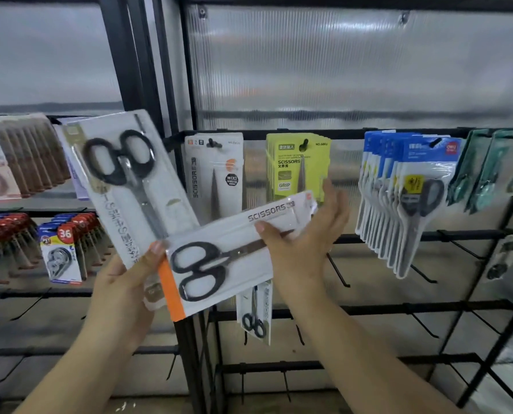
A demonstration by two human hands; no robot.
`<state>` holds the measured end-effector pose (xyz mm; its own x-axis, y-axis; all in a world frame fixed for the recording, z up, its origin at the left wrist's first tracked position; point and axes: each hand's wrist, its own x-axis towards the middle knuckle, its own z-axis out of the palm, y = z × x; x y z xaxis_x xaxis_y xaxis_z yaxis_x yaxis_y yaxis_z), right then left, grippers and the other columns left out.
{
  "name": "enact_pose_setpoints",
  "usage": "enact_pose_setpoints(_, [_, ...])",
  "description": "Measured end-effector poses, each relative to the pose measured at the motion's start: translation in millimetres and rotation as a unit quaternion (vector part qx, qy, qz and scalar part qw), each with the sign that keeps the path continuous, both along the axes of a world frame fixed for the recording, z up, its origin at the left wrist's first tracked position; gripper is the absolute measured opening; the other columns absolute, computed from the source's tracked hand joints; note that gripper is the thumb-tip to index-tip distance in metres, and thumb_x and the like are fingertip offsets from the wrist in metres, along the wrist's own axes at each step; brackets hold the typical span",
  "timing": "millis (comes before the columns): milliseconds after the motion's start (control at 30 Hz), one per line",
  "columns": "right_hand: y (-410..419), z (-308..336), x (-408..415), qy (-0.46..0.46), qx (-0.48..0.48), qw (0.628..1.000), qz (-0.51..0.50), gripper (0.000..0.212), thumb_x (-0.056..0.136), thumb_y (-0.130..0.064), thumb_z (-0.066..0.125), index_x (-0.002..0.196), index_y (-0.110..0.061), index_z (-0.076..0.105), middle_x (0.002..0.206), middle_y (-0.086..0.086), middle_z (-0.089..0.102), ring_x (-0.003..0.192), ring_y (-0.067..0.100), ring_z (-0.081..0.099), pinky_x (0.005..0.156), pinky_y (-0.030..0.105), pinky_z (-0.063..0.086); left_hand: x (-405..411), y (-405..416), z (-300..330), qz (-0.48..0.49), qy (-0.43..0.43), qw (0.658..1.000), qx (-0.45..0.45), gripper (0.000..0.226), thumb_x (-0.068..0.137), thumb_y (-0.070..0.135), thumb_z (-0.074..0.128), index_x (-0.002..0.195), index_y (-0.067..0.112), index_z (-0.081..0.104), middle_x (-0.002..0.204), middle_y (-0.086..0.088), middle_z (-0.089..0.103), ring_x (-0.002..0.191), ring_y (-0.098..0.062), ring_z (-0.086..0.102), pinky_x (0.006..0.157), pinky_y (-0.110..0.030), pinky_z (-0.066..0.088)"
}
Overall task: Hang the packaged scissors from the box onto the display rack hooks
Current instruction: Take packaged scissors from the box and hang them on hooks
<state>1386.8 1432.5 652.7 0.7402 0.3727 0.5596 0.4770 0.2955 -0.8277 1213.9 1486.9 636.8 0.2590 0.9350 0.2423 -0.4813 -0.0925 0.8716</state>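
While the left hand is curled around the lower end of a tall white scissors pack, thumb pressed on its front, a second pack with an orange edge is pinched near its middle by the right hand, thumb on the front and the other fingers extended straight behind. The two packs are overlapped at the left thumb, the tall one tilted up to the left, the orange-edged one laid nearly level. Behind them, on the black display rack, white scissors packs, yellow-green ones and blue ones are hung from hooks. A small scissors pack is hung lower down. Correction-tape cards are seen at the left.
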Motion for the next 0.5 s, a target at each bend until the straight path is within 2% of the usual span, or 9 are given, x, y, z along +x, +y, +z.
enact_pose_setpoints(33, [1,-1,-1,0.043,-0.001,0.999,0.003,0.105,0.06,-0.009,0.085,0.143,-0.024,0.023,0.153,0.004,0.006,0.142,0.02,0.01,0.115,0.052,0.017,-1,1,-1,0.009,-0.006,1.0,-0.004,0.033,0.078,0.016,0.058,0.11,0.014,0.066,0.096,-0.002,0.074,0.079,-0.016,0.071,0.061,-0.027,0.058])
enact_pose_setpoints(100, [0,-2,-2,0.119,0.021,0.992,0.041,0.097,0.063,-0.007,0.083,0.137,-0.035,0.027,0.15,-0.001,0.014,0.14,0.019,0.019,0.113,0.048,0.027,-5,2,-1,0.03,-0.024,0.999,-0.017,0.022,0.083,0.015,0.057,0.099,0.018,0.072,0.097,0.0,0.074,0.083,-0.015,0.071,0.064,-0.027,0.059])
enact_pose_setpoints(167, [-3,-4,-4,0.211,0.092,0.967,0.111,0.083,0.067,-0.001,0.079,0.116,-0.047,0.032,0.141,-0.005,0.027,0.127,0.016,0.04,0.098,0.034,0.046,-7,4,0,0.05,-0.038,0.998,-0.016,0.021,0.086,0.014,0.056,0.094,0.022,0.074,0.099,0.001,0.074,0.085,-0.014,0.071,0.065,-0.026,0.059])
enact_pose_setpoints(233, [-11,-8,-8,0.28,0.117,0.944,0.13,0.067,0.071,0.004,0.076,0.105,-0.041,0.039,0.132,0.0,0.041,0.107,0.01,0.055,0.08,0.021,0.05,-9,4,4,0.06,-0.054,0.997,-0.009,0.019,0.089,0.012,0.054,0.099,0.022,0.068,0.091,0.005,0.074,0.075,-0.01,0.071,0.058,-0.02,0.057])
enact_pose_setpoints(300, [-16,-14,-14,0.335,0.086,0.924,0.161,0.053,0.075,0.001,0.073,0.106,-0.033,0.048,0.12,0.0,0.054,0.103,0.012,0.058,0.081,0.025,0.049,-10,4,4,0.069,-0.065,0.995,-0.005,0.019,0.091,0.011,0.052,0.098,0.023,0.065,0.08,0.009,0.072,0.063,-0.004,0.067,0.051,-0.016,0.053])
enact_pose_setpoints(333, [-17,-18,-16,0.364,0.066,0.907,0.2,0.048,0.078,-0.001,0.072,0.113,-0.027,0.051,0.117,0.001,0.059,0.105,0.017,0.06,0.086,0.032,0.05,-9,3,2,0.072,-0.062,0.995,-0.007,0.019,0.09,0.011,0.052,0.097,0.023,0.066,0.082,0.008,0.073,0.065,-0.005,0.068,0.054,-0.017,0.055])
enact_pose_setpoints(400, [-15,-20,-20,0.388,0.032,0.882,0.265,0.042,0.083,-0.004,0.067,0.12,-0.016,0.052,0.115,0.007,0.065,0.105,0.023,0.063,0.09,0.039,0.051,-8,2,-2,0.068,-0.051,0.996,-0.011,0.02,0.085,0.013,0.056,0.096,0.025,0.069,0.098,0.002,0.074,0.083,-0.013,0.07,0.07,-0.028,0.059])
enact_pose_setpoints(433, [-14,-18,-21,0.386,0.027,0.878,0.282,0.042,0.084,-0.002,0.065,0.122,-0.015,0.052,0.114,0.009,0.066,0.104,0.025,0.064,0.088,0.039,0.052,-8,0,-2,0.066,-0.043,0.997,-0.013,0.02,0.083,0.015,0.058,0.097,0.025,0.068,0.103,0.001,0.073,0.088,-0.015,0.07,0.075,-0.032,0.058])
enact_pose_setpoints(500, [-11,-13,-20,0.38,0.032,0.878,0.289,0.045,0.085,0.002,0.063,0.124,-0.016,0.049,0.113,0.01,0.067,0.102,0.026,0.065,0.085,0.042,0.054,-9,-1,-3,0.065,-0.025,0.997,-0.019,0.021,0.081,0.017,0.059,0.098,0.026,0.067,0.103,0.0,0.073,0.086,-0.015,0.07,0.075,-0.034,0.058])
